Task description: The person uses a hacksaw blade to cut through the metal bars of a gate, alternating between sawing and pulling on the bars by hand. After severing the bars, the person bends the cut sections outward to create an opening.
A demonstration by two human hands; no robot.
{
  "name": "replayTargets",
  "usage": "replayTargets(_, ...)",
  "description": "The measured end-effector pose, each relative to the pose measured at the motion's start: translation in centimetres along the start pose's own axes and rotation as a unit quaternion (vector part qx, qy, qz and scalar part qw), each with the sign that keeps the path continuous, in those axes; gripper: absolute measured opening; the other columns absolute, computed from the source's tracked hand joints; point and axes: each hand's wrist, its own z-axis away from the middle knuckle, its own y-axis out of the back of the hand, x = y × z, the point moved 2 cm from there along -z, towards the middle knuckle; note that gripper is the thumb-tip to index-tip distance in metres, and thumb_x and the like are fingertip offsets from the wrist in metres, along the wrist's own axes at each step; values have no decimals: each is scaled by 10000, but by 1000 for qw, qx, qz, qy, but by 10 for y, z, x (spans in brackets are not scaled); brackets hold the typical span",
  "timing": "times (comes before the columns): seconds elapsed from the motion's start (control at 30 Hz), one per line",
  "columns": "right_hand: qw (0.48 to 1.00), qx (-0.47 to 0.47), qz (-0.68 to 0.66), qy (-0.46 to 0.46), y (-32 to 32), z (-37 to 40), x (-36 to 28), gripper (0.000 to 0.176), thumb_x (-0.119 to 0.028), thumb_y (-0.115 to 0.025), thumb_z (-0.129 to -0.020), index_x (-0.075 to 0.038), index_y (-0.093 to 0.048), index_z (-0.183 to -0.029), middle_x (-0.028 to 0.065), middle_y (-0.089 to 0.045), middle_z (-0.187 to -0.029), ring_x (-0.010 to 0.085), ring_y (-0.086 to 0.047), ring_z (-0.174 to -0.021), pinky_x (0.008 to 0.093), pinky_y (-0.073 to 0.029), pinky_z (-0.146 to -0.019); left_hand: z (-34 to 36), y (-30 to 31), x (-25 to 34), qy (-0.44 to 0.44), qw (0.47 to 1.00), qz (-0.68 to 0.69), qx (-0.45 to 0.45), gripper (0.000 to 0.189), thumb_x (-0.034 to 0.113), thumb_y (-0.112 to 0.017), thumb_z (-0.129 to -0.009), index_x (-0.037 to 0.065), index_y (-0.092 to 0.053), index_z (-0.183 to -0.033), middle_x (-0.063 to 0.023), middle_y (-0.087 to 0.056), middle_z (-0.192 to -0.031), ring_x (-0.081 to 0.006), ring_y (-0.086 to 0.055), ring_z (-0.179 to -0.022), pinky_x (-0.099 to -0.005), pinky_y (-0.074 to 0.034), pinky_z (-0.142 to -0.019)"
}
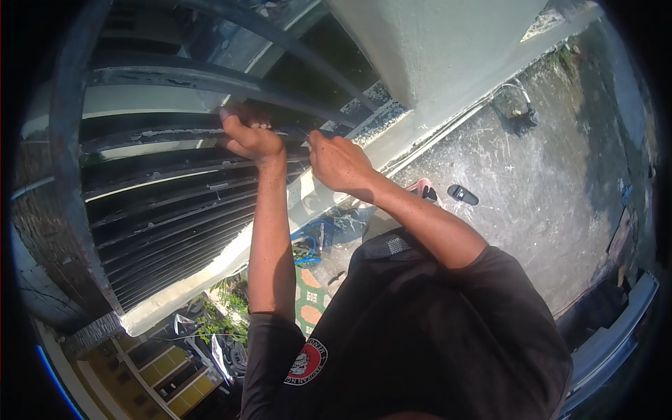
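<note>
A grille of dark metal bars (168, 133) with flaking paint stretches away to the left. At one of its bars, my left hand (255, 140) is closed around the metal, thumb pointing up, with the fingertips partly hidden and blurred. Close to its right, my right hand (341, 162) is curled into a fist near the same bar. Something thin and dark sticks out from the right fist toward the bar, too small to name. Bare patches show where paint has come off the bars.
A pale wall ledge (308, 196) runs along the grille's foot below a light pillar (420, 56). Down on the concrete ground (504, 231) lie a black sandal (463, 195) and a blue hose (304, 245). A motorcycle (224, 353) and green plants (224, 318) are at lower left.
</note>
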Motion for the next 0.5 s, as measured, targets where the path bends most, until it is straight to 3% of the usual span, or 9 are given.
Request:
replayTargets(0.17, 1000, -10, -1, 19, 14, 9, -24, 224, -149, -470, -951, 46, -546, -1032, 312, -656, -765, 491, -664, -793, 581, -506, -741, 1, 1, -1, 6, 1000, -6, -3, 396, 376, -394, -960, 134, -361, -649, 8, -344, -541, -103, -316, -454, -266, -284, -442)
replayTargets(0.27, 1000, -13, 9, -15, -18, -5, 31, 253, -162, -477, -953, 47, -563, -1066, 312, -658, -771, 499, -663, -806, 578, -506, -755, 6, 0, 5, 2, 1000, -21, 3, 392, 375, -410, -952, 136, -361, -645, 8, -348, -539, -102, -311, -448, -264, -282, -439)
replayTargets(0.37, 998, -16, 45, -33, -10, -8, 23, 251, -172, -483, -957, 37, -562, -1071, 311, -663, -786, 510, -656, -815, 580, -504, -761, 0, -7, 3, -5, 1000, -7, 0, 389, 373, -416, -948, 136, -361, -645, 9, -348, -538, -102, -307, -446, -265, -281, -440)
replayTargets(0.43, 1000, -20, 11, -10, 11, 0, -19, 245, -167, -487, -957, 38, -572, -1062, 312, -672, -813, 504, -662, -824, 582, -513, -765, 2, 0, 1, 4, 1000, 4, -14, 385, 370, -413, -950, 135, -362, -650, 9, -343, -540, -103, -302, -448, -270, -283, -446)
replayTargets(0.5, 1000, -13, 1, -13, 4, -3, -7, 250, -175, -492, -960, 40, -571, -1061, 317, -672, -820, 507, -662, -831, 582, -513, -765, 0, 0, 1, 3, 1000, 4, -3, 389, 375, -400, -955, 133, -366, -653, 11, -339, -548, -104, -304, -457, -270, -282, -448)
